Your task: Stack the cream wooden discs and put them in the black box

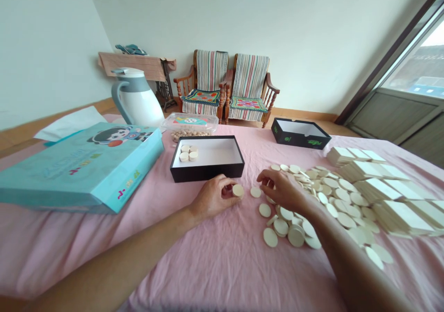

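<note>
A wide stretch of cloth (249,270) lies between the forearms toward the near edge, and a narrower strip separates the two black boxes; the far edge runs close behind them. The left hand (215,196), just off the near box's front wall, pinches a short stack (237,190) of discs between thumb and fingers. The right hand (282,189) has its fingers curled beside a loose disc (255,192), at the left side of the pile (342,195); whether it grips anything, I cannot tell. The near box (208,172) holds four small stacks grouped at its far left, with white floor showing to their right. The other box (301,140) stands open-topped near the far edge, white inside. Behind the near box, a clear tub (208,124) sits with beads (185,135). A teal case (86,164) and a jug (142,101) fill the left; stacked squares (402,217) line the right. Beyond the pink-covered table are two striped chairs, a pale wall (298,39) and a door (398,110).
</note>
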The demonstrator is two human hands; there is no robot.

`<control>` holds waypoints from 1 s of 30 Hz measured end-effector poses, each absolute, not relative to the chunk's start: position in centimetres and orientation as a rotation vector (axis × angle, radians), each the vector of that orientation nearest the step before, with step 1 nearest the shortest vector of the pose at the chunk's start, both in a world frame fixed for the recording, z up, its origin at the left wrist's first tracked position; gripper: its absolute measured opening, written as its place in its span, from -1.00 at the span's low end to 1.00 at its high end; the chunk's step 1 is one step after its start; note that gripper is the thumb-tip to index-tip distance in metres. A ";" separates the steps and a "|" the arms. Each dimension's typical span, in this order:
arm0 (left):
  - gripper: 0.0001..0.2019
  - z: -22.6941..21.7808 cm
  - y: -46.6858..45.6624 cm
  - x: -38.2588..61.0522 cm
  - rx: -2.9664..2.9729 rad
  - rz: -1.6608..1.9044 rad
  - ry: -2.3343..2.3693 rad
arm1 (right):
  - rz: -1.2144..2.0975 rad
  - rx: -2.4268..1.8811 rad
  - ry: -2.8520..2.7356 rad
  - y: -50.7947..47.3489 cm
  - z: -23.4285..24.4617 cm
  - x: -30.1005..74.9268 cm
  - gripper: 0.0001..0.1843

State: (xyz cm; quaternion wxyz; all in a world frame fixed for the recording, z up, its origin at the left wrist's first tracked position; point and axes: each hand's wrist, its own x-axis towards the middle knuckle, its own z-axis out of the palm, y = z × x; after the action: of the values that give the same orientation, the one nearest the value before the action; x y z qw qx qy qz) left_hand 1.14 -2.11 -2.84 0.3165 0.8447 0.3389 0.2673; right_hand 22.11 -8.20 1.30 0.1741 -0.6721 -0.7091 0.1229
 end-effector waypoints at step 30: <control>-0.73 -3.4 -1.9 0.8 2.272 0.740 0.846 | 0.347 -1.365 -2.108 -8.5 0.7 18.1 -0.55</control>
State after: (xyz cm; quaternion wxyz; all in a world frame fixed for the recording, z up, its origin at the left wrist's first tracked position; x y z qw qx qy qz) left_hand 0.84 -1.85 -3.42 0.2988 0.8554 0.3184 0.2787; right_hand 18.10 -8.50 0.74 0.2986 -0.5140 -0.7934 0.1307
